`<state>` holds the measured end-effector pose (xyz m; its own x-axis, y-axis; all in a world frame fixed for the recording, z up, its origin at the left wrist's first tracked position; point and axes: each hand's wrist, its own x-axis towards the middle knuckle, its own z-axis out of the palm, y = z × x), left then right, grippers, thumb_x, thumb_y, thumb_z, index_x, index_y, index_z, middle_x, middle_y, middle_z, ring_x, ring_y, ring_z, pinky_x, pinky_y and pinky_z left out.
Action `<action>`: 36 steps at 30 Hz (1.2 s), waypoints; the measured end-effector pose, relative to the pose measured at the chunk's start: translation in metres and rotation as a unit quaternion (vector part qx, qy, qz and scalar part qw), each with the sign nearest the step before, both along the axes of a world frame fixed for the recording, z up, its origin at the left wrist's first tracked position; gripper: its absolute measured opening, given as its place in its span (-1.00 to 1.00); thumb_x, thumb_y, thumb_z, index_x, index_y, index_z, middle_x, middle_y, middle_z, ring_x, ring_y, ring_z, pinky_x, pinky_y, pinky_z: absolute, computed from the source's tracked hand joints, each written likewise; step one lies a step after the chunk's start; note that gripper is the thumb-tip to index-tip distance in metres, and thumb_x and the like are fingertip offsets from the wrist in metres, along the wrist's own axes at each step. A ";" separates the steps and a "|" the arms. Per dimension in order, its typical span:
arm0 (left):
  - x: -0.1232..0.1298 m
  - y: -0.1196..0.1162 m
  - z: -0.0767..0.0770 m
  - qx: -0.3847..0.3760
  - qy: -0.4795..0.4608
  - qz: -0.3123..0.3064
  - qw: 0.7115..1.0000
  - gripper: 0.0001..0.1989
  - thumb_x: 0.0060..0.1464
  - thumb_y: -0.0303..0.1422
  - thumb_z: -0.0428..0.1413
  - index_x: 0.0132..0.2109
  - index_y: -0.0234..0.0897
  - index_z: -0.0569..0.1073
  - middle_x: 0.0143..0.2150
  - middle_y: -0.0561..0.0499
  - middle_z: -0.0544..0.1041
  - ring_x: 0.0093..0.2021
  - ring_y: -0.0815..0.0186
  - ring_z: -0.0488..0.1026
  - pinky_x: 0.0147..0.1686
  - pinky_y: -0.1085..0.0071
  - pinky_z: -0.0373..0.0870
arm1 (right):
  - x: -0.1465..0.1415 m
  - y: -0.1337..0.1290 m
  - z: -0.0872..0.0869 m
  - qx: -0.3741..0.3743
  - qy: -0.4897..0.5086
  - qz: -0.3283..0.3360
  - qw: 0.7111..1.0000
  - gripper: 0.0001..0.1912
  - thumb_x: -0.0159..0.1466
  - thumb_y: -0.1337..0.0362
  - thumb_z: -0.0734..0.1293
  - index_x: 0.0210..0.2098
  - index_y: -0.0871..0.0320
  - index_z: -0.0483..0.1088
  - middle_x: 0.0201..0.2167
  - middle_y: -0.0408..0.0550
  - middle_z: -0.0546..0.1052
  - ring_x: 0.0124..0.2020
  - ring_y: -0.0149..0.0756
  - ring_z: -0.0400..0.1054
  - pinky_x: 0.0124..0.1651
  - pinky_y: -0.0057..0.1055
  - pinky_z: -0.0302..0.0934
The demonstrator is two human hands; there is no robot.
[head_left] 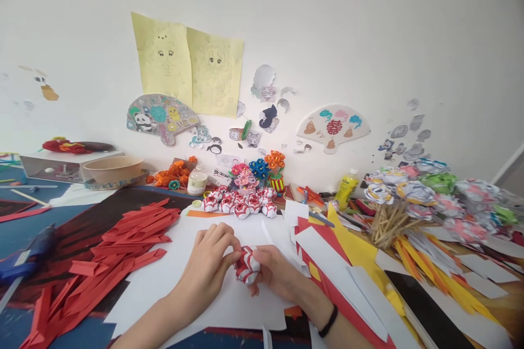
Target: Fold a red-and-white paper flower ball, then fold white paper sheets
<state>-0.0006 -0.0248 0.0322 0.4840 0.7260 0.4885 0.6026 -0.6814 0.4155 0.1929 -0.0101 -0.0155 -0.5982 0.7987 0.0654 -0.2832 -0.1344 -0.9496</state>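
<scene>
Between my two hands is a red-and-white folded paper flower (246, 266), held above white paper sheets (164, 294). My left hand (215, 256) pinches its upper left side with thumb and forefinger. Around its right side curl the fingers of my right hand (272, 270), the thumb near the top; some fingertips show beneath the flower. A dark band circles the right wrist. Just beyond the hands sits a cluster of similar red-and-white paper flowers (241, 207). Left of the sheets lies a pile of folded red paper strips (118, 251).
A blue glue gun (30, 259) lies at far left. On the right are a black phone (426, 311), red and yellow paper sheets (319, 251), and paper flowers on wooden sticks (385, 223). A yellow bottle (347, 188) and a white jar (197, 181) stand near the wall.
</scene>
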 end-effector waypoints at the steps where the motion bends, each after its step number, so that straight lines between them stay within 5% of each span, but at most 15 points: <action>1: 0.000 0.000 0.000 0.002 0.001 -0.001 1.000 -0.82 0.27 -0.44 -0.12 -0.27 -0.20 0.34 -0.20 0.00 0.39 -0.18 0.22 0.29 -0.16 0.27 0.13 | 0.000 0.000 0.000 -0.001 0.002 0.000 1.000 -0.54 0.23 -0.03 0.31 -0.29 0.32 0.45 -0.45 -0.02 0.45 -0.57 -0.40 0.32 -0.50 -0.44 0.19; 11: -0.002 -0.001 0.007 -0.016 0.000 0.009 1.000 -0.83 0.25 -0.35 -0.04 -0.29 -0.19 0.41 -0.24 0.01 0.42 -0.20 0.21 0.30 -0.19 0.27 0.15 | -0.001 -0.001 0.004 0.003 0.038 -0.030 0.999 -0.52 0.16 0.05 0.41 -0.05 0.26 0.40 -0.34 0.01 0.49 -0.46 -0.38 0.36 -0.40 -0.43 0.24; 23: -0.004 0.002 0.008 -0.062 -0.018 -0.008 0.998 -0.84 0.22 -0.29 0.01 -0.30 -0.18 0.43 -0.25 0.02 0.44 -0.19 0.20 0.31 -0.16 0.25 0.15 | -0.003 -0.002 0.007 0.002 0.069 -0.055 0.996 -0.61 0.19 0.18 0.40 -0.03 0.22 0.41 -0.23 0.05 0.50 -0.30 -0.29 0.39 -0.25 -0.34 0.24; 30: -0.005 0.007 0.005 -0.065 -0.069 -0.019 0.995 -0.74 0.26 -0.18 -0.06 -0.26 -0.16 0.46 -0.22 -0.02 0.47 -0.15 0.18 0.33 -0.10 0.22 0.21 | -0.004 -0.003 0.012 -0.022 0.105 -0.056 0.993 -0.49 0.10 0.28 0.43 0.05 0.18 0.37 -0.10 0.07 0.51 -0.17 -0.23 0.40 -0.06 -0.23 0.20; 36: -0.008 0.010 0.003 -0.060 -0.125 -0.002 0.990 -0.84 0.23 -0.24 -0.01 -0.18 -0.13 0.44 -0.14 -0.02 0.47 -0.12 0.19 0.34 -0.14 0.30 0.27 | -0.005 -0.003 0.012 -0.029 0.131 -0.046 0.990 -0.43 0.09 0.31 0.38 0.11 0.15 0.33 -0.10 0.05 0.51 -0.15 -0.20 0.39 0.00 -0.16 0.16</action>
<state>-0.0083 -0.0149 0.0355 0.3620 0.7839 0.5045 0.4675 -0.6209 0.6292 0.1875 -0.0135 -0.0031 -0.4908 0.8564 0.1601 -0.5318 -0.1489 -0.8337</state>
